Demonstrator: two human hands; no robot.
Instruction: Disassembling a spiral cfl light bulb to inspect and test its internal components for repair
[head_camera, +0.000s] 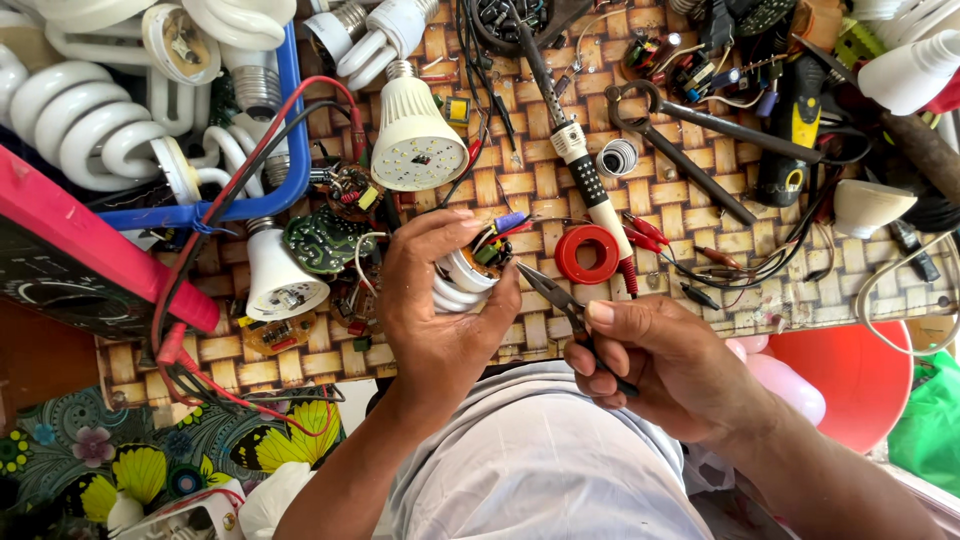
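Observation:
My left hand (432, 300) grips a white lamp base (462, 275) whose open top shows a small circuit board with coloured parts and thin wires. My right hand (655, 360) holds slim pointed pliers (555, 295) by the handles. The plier tips point up-left and almost touch the rim of the lamp base. Both hands hover over the near edge of a woven bamboo mat (700, 300).
A soldering iron (580, 165) and a red solder reel (587, 253) lie just beyond the hands. Scissors (690, 140), an opened LED bulb (418, 135), spiral lamps in a blue tray (290, 120), circuit boards, red and black leads and a red bowl (855, 380) crowd around.

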